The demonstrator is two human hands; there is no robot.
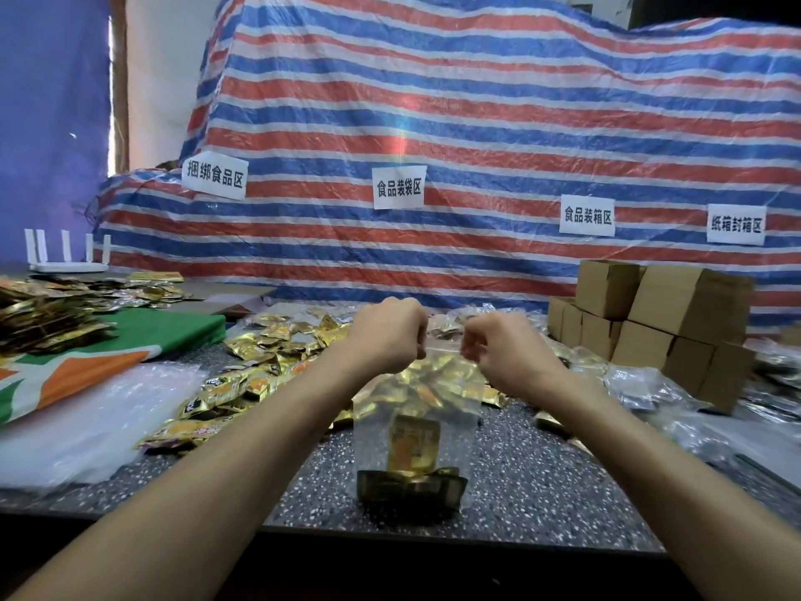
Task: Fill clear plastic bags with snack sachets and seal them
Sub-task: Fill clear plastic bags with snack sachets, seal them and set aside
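Observation:
A clear plastic bag hangs upright in front of me over the speckled table. Gold snack sachets lie in its bottom, one standing on end. My left hand pinches the bag's top edge at its left corner. My right hand pinches the same edge at its right corner, so the strip is stretched between them. A loose heap of gold sachets covers the table behind and left of the bag.
Clear empty bags lie at the left beside a green and orange cloth. Cardboard boxes are stacked at the right, with filled bags in front. A striped tarp with paper labels stands behind. A white router sits far left.

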